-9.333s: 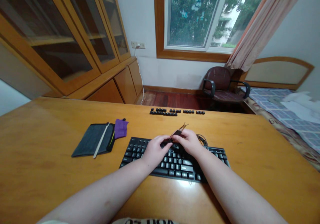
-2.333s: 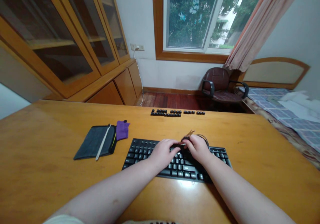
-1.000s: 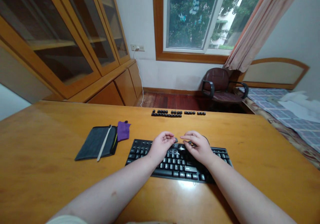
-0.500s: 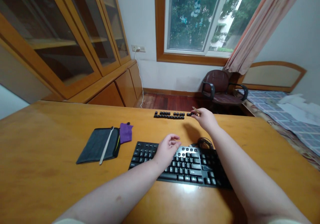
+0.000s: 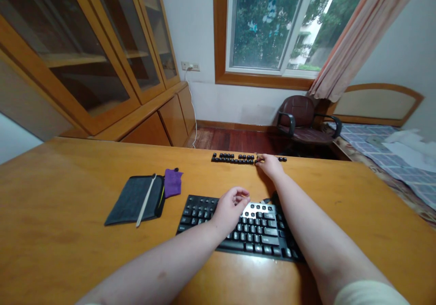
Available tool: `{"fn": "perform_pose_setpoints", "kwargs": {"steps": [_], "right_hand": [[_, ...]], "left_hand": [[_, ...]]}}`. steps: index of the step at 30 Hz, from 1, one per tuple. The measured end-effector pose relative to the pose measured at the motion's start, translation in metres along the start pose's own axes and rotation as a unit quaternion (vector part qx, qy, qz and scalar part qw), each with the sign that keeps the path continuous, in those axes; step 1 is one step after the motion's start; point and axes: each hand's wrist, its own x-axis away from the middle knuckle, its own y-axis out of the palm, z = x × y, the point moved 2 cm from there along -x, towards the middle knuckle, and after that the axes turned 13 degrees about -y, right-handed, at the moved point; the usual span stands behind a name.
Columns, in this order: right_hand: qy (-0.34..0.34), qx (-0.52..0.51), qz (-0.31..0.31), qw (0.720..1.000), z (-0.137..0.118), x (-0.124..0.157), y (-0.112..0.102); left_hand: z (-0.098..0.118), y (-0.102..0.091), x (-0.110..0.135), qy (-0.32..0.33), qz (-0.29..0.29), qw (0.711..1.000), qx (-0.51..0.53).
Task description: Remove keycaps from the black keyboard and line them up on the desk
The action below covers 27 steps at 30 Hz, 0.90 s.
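Observation:
A black keyboard point(image 5: 252, 225) lies on the desk before me, its upper rows showing bare spots where keycaps are off. Over its upper middle rests my left hand point(image 5: 233, 207), fingers loosely curled, a gap between thumb and forefinger, nothing visible in it. Beyond the keyboard, loose black keycaps point(image 5: 235, 159) stand in two rows near the far desk edge. My right hand point(image 5: 270, 165) is at the right part of these rows, fingertips pinched on a thin brownish stick point(image 5: 258, 156), mostly hidden. Whether a keycap is also between the fingers cannot be made out.
On the left of the desk point(image 5: 68, 191) lie a dark zip pouch point(image 5: 127, 200), a pale thin stick point(image 5: 146, 200) across it, and a purple cloth point(image 5: 173, 182). A cable point(image 5: 267, 200) sits behind the keyboard. Past the desk stands a brown armchair point(image 5: 298, 114).
My right hand has moved left and down to the keycap rows, uncovering keycaps to its right. My left hand stays over the keyboard, almost unmoved. The view has shifted slightly.

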Motion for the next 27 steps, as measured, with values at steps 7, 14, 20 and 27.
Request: {"fn": "perform_pose_setpoints", "kwargs": {"steps": [7, 14, 20, 27], "right_hand": [[-0.002, 0.001, -0.004, 1.0, 0.0, -0.002, 0.005], [-0.008, 0.0, -0.002, 1.0, -0.001, -0.001, 0.005], [-0.014, -0.003, 0.006, 1.0, -0.004, 0.0, 0.002], [-0.052, -0.099, 0.134, 0.985, -0.016, 0.006, -0.062]], "left_hand": [[-0.002, 0.0, 0.0, 0.007, 0.001, 1.0, -0.011], [0.002, 0.0, 0.001, 0.005, -0.002, 1.0, -0.009], [-0.002, 0.0, -0.001, 0.015, -0.007, 1.0, -0.012], [-0.003, 0.001, -0.001, 0.021, -0.012, 0.999, -0.041]]}}
